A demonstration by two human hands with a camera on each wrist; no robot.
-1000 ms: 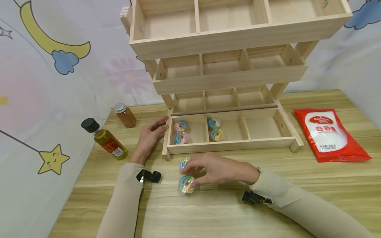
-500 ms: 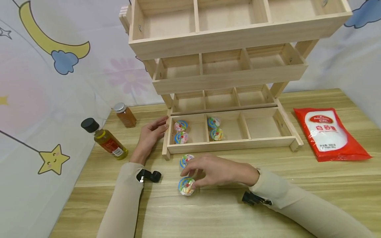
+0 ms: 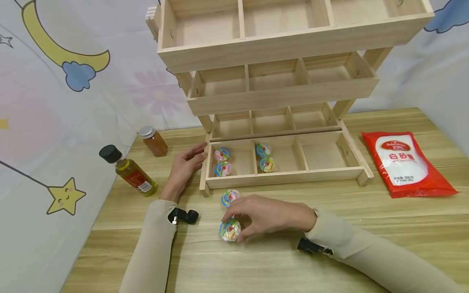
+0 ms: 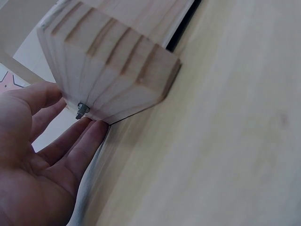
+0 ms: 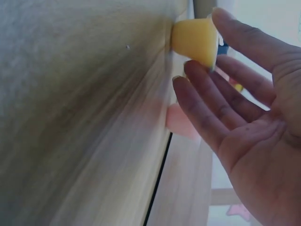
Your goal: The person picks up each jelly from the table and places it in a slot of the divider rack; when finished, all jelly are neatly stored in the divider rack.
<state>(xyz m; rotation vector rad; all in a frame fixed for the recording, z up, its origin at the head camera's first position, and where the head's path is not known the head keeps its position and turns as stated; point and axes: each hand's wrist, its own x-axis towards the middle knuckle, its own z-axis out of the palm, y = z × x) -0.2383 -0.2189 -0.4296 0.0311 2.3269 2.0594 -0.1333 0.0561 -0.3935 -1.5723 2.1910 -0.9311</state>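
While the left hand (image 3: 184,167), its grip loose, touches the rack (image 3: 283,179) at eight o'clock, the right hand (image 3: 261,213) pinches a yellow cup (image 3: 230,232), a pink cup (image 3: 229,197) at twelve.

The left hand (image 4: 40,165) touches the left side of a striped wooden block (image 4: 108,61), just beside a small metal bolt (image 4: 82,110). The tabletop (image 4: 211,141) stretches to the right, and a pink star (image 4: 9,82) shows at the far left
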